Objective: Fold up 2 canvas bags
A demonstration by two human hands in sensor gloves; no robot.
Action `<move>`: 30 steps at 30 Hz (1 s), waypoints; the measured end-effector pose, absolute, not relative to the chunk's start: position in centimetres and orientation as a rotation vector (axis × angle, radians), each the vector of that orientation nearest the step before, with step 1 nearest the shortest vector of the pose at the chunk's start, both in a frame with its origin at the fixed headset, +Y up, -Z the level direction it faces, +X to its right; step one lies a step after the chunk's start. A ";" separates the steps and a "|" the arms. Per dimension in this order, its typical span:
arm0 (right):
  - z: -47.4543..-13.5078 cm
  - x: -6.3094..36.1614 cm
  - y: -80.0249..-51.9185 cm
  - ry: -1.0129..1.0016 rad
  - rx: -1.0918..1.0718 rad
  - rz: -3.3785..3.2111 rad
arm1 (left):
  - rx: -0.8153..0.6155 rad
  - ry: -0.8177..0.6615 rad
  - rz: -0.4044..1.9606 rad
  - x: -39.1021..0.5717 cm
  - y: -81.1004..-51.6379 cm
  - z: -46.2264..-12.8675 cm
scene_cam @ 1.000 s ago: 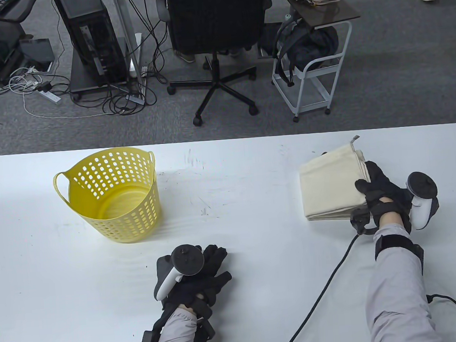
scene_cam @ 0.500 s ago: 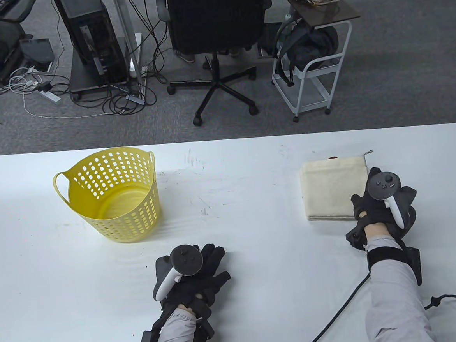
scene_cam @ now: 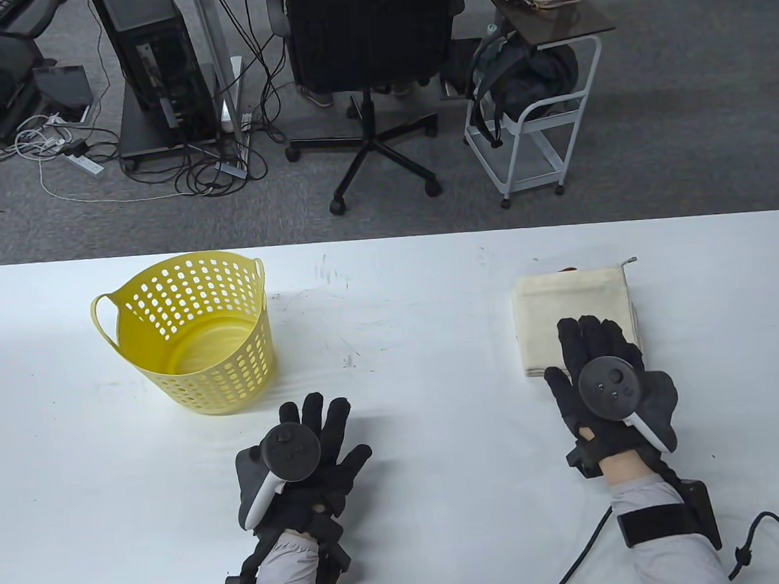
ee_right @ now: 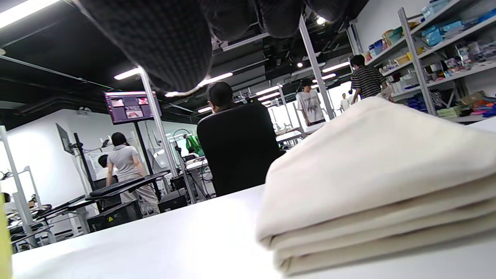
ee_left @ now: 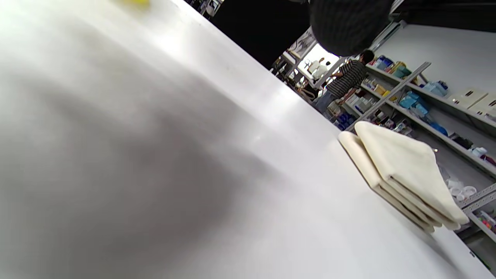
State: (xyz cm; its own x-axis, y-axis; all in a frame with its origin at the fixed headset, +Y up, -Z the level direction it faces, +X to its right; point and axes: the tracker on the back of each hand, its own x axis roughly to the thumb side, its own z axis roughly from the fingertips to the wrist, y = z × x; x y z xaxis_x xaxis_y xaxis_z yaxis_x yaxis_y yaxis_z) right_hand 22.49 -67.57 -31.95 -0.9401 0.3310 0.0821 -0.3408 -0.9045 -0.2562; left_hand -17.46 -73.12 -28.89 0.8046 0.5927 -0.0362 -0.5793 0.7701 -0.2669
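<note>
Canvas, cream and folded into a thick, layered rectangle, lies on the right half of the white table (scene_cam: pixel 431 316), and this folded stack (scene_cam: pixel 568 316) is where the biggest change shows: half a second ago the right hand (scene_cam: pixel 603 384) sat at the stack's near right corner, gripping the edge, whereas now it lies palm down with fingers spread over the near part of the top layer, clamped on nothing. That reads as a pressing or smoothing touch to settle the final fold. From the wrist views several layers show at the stack's edge, so it likely holds both bags, though that cannot be told for certain. The left hand (scene_cam: pixel 304 448) has also changed: a moment ago its fingers looked loosely curled on the bare table, and now they are spread flat, holding nothing, well apart from the right hand and the canvas. The yellow perforated basket (scene_cam: pixel 189 333) stands unmoved on the left, empty. Judged from this, the folding looks essentially finished.
</note>
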 end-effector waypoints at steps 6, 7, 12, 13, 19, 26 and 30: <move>-29.9 20.0 -71.6 -0.403 0.084 2.908 | -0.233 -0.104 0.569 -16.5 -72.7 -28.4; -29.9 19.6 -72.1 -0.314 0.122 2.946 | -0.248 -0.115 0.540 -16.3 -72.8 -28.4; -29.3 19.4 -72.5 -0.238 0.168 2.959 | -0.292 -0.104 0.548 -16.2 -73.3 -28.6; -29.3 19.6 -72.5 -0.217 0.160 2.949 | -0.295 -0.099 0.547 -16.2 -73.4 -28.7; -29.9 20.5 -73.3 -0.077 0.088 2.851 | -0.325 -0.095 0.551 -15.9 -73.6 -29.1; -29.9 20.2 -73.6 -0.047 0.107 2.847 | -0.347 -0.101 0.570 -15.8 -73.7 -29.2; -29.9 20.0 -73.8 -0.018 0.114 2.842 | -0.347 -0.104 0.576 -15.8 -73.8 -29.3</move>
